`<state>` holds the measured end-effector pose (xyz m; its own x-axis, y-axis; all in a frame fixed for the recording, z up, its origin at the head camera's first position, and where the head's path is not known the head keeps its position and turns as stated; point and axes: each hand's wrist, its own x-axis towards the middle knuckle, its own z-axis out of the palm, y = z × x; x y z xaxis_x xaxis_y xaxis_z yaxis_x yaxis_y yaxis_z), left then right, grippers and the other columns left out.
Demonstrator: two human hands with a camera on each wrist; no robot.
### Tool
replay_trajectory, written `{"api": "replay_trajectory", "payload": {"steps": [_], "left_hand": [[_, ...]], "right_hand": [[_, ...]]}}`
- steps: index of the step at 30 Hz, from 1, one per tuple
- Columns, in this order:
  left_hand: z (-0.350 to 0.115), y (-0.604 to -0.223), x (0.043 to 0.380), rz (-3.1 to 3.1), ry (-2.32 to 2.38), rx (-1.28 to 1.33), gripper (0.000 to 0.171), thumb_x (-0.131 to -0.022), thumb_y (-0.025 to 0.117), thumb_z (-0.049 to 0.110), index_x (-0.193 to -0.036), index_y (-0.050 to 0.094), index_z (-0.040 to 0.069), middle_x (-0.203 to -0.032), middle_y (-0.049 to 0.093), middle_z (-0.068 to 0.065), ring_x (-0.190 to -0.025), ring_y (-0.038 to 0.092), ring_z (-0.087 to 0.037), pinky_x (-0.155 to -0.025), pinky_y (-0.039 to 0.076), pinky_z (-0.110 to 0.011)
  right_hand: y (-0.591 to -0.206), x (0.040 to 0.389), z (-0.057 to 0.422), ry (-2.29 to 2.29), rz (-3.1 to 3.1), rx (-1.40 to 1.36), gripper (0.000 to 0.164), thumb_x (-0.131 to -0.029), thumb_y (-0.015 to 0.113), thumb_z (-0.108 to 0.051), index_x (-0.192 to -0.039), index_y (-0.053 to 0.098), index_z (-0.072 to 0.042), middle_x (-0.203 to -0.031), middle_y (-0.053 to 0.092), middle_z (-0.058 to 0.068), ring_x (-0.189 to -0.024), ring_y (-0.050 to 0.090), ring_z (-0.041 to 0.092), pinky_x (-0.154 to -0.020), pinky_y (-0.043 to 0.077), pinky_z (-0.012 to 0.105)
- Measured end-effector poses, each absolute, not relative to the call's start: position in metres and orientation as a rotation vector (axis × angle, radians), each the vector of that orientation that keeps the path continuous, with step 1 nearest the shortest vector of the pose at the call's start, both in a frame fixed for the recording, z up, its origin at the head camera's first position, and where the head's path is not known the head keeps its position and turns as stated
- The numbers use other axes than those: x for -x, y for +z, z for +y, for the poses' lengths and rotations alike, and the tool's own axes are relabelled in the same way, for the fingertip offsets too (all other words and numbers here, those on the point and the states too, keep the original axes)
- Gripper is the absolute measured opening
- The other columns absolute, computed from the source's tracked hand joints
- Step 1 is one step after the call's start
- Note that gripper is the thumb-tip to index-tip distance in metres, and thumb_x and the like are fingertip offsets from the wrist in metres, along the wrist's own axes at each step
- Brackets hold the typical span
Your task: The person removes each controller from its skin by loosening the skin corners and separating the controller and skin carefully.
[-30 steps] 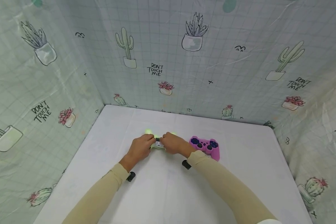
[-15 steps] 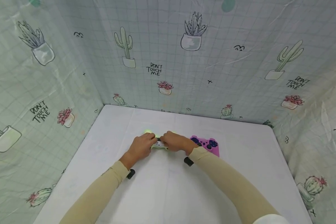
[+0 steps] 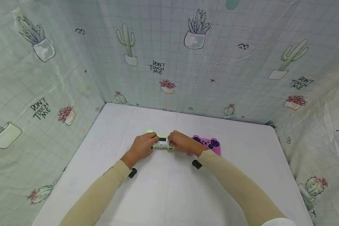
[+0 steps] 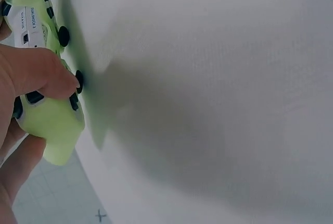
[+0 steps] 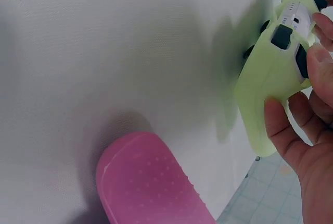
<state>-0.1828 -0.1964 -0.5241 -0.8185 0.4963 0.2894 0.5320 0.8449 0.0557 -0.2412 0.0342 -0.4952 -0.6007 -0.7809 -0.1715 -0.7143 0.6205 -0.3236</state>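
My left hand [image 3: 142, 145] and right hand [image 3: 183, 142] grip opposite ends of the green pad [image 3: 162, 143], seemingly just above the table [image 3: 163, 191]. Its cover [image 5: 256, 91] already wraps both ends; whether more remains, I can't tell. The pink pad [image 3: 209, 143] lies unheld.

the right hand [image 3: 182, 142] has shifted rightward along the green controller [image 3: 162, 144].

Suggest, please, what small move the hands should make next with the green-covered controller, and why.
Perhaps ease the green cover along the white body with the right hand, the left hand steadying it: both hands grip it, and the cover's opening leaves the body partly exposed.
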Motion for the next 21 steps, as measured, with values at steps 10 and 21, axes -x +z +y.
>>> {"api": "replay_trajectory", "payload": {"steps": [10,21], "left_hand": [[-0.199,-0.521,0.186,-2.839,-0.254,0.762,0.034,-0.078,0.084,-0.001,-0.104,0.068,0.016,-0.114,0.068,0.001,-0.093,0.069,-0.017,-0.074,0.061,-0.037],[-0.201,-0.517,0.191,-2.898,-0.252,0.749,0.037,-0.079,0.083,-0.001,-0.11,0.071,0.017,-0.117,0.068,0.002,-0.095,0.07,-0.017,-0.078,0.062,-0.037]], "right_hand": [[-0.496,0.24,0.043,-0.402,2.575,1.185,0.011,-0.1,0.062,-0.001,-0.094,0.063,-0.011,-0.096,0.058,0.0,-0.097,0.05,0.016,-0.089,0.049,0.033],[-0.498,0.24,0.05,-0.471,2.593,1.11,0.003,-0.099,0.066,-0.003,-0.101,0.067,-0.005,-0.1,0.065,0.005,-0.098,0.053,0.018,-0.094,0.053,0.036]]}}
